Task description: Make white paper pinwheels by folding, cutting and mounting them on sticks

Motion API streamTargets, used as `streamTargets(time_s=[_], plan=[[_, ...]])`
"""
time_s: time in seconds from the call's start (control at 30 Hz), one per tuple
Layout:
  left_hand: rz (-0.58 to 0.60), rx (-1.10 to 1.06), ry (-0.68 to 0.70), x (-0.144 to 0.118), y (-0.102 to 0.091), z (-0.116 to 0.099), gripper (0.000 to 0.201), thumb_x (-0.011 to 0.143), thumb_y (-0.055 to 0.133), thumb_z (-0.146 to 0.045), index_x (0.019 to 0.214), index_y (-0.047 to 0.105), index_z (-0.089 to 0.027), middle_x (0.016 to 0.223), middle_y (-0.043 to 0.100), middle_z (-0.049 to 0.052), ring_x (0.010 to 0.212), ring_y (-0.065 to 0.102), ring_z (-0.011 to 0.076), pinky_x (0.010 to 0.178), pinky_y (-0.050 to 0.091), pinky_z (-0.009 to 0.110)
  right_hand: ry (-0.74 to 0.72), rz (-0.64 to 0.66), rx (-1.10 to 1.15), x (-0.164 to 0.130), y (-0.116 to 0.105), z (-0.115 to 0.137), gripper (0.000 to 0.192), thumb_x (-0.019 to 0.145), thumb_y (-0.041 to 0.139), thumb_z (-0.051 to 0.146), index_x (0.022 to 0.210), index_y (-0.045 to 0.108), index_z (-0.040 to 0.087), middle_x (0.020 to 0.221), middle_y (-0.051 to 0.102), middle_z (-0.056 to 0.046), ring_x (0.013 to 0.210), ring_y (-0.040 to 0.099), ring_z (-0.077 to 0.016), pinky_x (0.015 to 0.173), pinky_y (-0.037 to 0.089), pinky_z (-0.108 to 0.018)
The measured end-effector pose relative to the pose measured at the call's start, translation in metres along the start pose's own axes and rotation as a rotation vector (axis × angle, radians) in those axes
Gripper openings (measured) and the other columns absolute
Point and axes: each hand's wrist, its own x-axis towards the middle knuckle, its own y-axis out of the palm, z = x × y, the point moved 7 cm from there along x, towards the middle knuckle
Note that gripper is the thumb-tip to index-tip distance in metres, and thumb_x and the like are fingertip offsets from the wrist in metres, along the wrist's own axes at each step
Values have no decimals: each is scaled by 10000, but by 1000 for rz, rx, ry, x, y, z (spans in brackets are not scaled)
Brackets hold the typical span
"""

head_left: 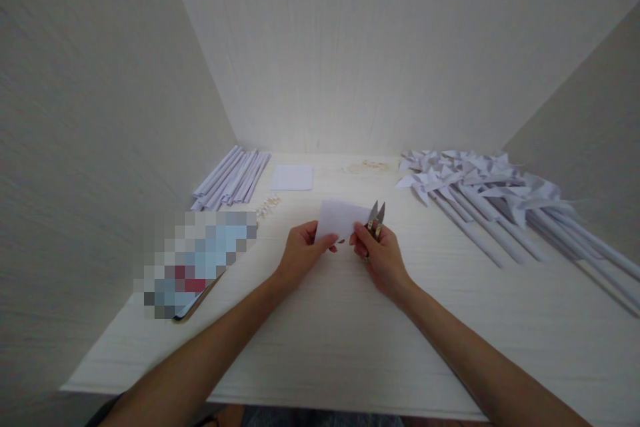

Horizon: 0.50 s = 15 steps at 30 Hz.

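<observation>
Pale tabletop [320, 347] spreads across my feed, and at its middle a paper sheet [337, 220] sits pinched between thumb and fingers of the left hand [303, 247] at 8 o'clock and right hand [384, 250] at 4, which also cradles scissors [373, 213], blades parted toward 12, I judge to leave both thumbs free. It looks plain white and smooth. Beyond it, I see rolled tubes [233, 177] at 10 and paper pinwheels [450, 180] at 2, seemingly grouped by kind.
</observation>
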Motion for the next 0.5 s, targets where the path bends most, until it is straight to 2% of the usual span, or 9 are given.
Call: streamTargets(time_s=[0.1,0.2,0.33,0.5], plan=[[-114,0,26,2,-11,2,113,614,646,-257,624,630,-145,586,626,7,504,491,94,527,375,221,-10,43,10,-1,2,3,284,737,499,482,718,470,200,515,452,65,396,302,-63,384,201,-212],[-197,-102,18,5,-21,7,124,606,655,-252,639,616,-140,569,591,-14,503,455,72,517,346,208,2,95,-56,-2,5,4,367,764,413,536,859,512,196,532,421,65,408,299,-71,391,206,-217],[-255,-288,-16,7,-26,10,134,564,683,-208,613,583,-134,523,525,-43,504,437,54,521,339,198,5,150,-190,-6,10,5,350,762,448,492,857,558,174,550,422,54,449,344,-75,421,244,-222],[-251,-409,-20,7,-23,6,166,559,686,-214,665,586,-134,613,594,-18,548,506,62,584,391,213,68,270,-218,-13,25,0,286,738,505,431,801,569,160,515,458,51,438,387,-75,412,259,-220]])
